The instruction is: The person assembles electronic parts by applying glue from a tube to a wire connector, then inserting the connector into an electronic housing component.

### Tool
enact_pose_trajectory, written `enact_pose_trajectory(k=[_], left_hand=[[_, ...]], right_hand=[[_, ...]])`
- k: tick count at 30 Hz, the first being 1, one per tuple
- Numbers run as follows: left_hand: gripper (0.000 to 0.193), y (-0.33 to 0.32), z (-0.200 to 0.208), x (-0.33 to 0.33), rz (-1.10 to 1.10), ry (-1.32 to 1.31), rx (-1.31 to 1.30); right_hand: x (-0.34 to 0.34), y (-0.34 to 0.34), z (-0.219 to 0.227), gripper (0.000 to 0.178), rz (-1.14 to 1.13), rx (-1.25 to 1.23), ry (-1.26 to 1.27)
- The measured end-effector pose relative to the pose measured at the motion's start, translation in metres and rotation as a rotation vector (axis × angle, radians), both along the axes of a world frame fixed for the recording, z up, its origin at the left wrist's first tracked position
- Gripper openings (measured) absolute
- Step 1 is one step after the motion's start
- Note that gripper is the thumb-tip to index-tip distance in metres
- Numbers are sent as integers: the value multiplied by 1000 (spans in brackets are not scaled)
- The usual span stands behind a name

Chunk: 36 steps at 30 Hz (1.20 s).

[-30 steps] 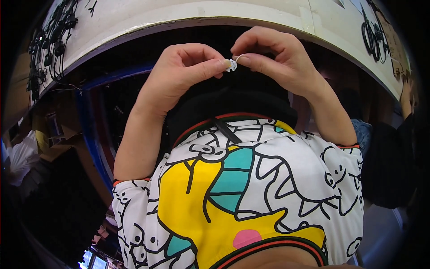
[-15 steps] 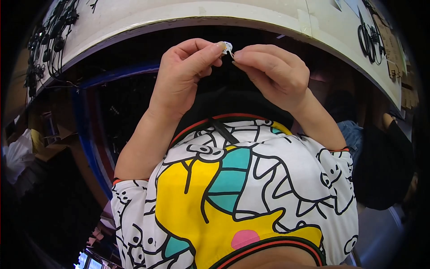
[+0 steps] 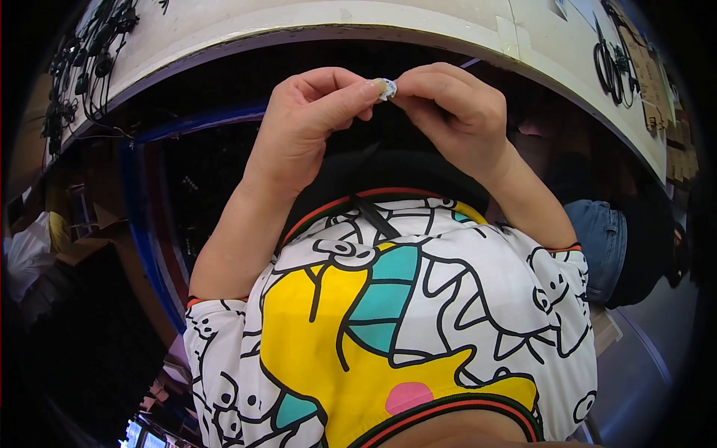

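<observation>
My left hand and my right hand meet in front of me, just below the white table edge. Between the fingertips of both hands I pinch a small white and silvery part. It is too small to make out in detail. My forearms rise from my white shirt with a black, yellow and teal cartoon print. A black strap hangs at my chest.
Black cables lie on the table at the upper left. Black loops of cable and cardboard sit at the upper right. A blue frame runs under the table. Another person's blue-jeaned leg is at the right.
Both hands have risen together toward the table edge, keeping the small part pinched between the fingertips. The view has shifted slightly.
</observation>
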State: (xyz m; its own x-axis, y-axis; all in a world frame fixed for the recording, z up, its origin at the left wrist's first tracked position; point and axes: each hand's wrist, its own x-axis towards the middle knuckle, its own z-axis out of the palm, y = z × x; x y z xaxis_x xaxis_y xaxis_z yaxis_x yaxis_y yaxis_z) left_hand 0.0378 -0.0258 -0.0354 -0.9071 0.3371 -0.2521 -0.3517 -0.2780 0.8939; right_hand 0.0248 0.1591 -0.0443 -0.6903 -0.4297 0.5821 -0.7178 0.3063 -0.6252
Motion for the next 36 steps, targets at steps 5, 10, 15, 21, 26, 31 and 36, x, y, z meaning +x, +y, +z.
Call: enact_pose_trajectory(k=[5,10,15,21,26,31,36], left_hand=[[14,-1,5,-6,-32,90,-11],[30,5,-12,-15,-23,169,-91],[51,33,-58,1,-103,369,-49],[42,33,-28,-17,91,268,387],[22,47,4,-22,149,200,218],[9,39,18,-34,232,150,328],[7,32,32,-34,184,201,160]], right_hand=[[0,0,6,9,22,-89,-418],[-11,5,14,14,85,-473,-1005],[-10,3,9,10,79,-818,-1133],[-10,19,32,10,58,-275,5],[-15,25,24,14,80,80,357],[-75,96,56,16,-293,144,394],[-155,176,59,37,-943,473,28]])
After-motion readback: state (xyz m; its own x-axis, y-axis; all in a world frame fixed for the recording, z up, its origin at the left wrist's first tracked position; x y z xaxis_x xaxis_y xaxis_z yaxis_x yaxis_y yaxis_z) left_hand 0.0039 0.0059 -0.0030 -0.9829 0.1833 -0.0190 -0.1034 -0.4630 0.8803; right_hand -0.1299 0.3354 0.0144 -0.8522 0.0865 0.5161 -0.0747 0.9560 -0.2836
